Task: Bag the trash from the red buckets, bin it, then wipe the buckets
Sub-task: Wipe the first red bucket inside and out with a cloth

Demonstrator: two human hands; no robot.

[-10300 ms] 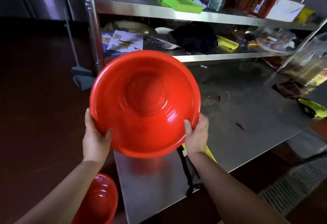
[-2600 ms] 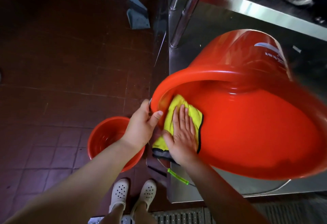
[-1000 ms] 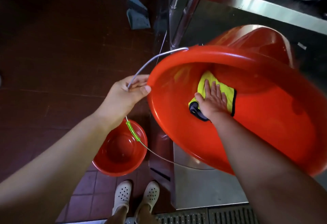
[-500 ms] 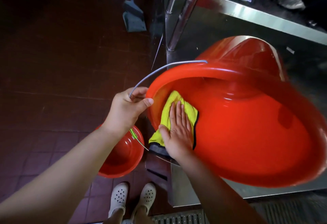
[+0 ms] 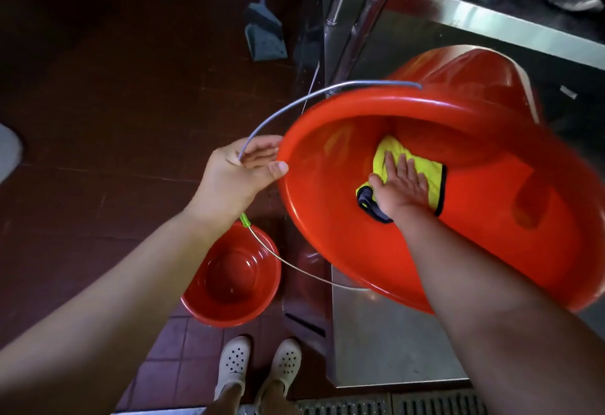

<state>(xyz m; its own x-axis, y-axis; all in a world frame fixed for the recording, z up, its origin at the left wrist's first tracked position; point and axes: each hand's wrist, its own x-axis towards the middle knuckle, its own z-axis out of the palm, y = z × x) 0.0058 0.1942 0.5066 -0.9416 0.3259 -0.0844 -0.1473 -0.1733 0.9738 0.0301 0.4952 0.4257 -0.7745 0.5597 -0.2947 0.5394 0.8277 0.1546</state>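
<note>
A yellow cloth (image 5: 422, 170) is pressed flat-fingered by the right hand (image 5: 401, 185) deep inside the tilted red bucket (image 5: 343, 218) on the steel table (image 5: 389, 342); its wire handle (image 5: 278, 113) is gripped by the left hand (image 5: 235, 179) beside the rim.

Cloth (image 5: 420, 170) inside tipped bucket (image 5: 491, 251) on table (image 5: 386, 342); basin (image 5: 232, 277) on floor left of it.

A grey dustpan (image 5: 264, 33) stands on the dark tiled floor (image 5: 114, 93) beside a steel table (image 5: 389, 342).
</note>
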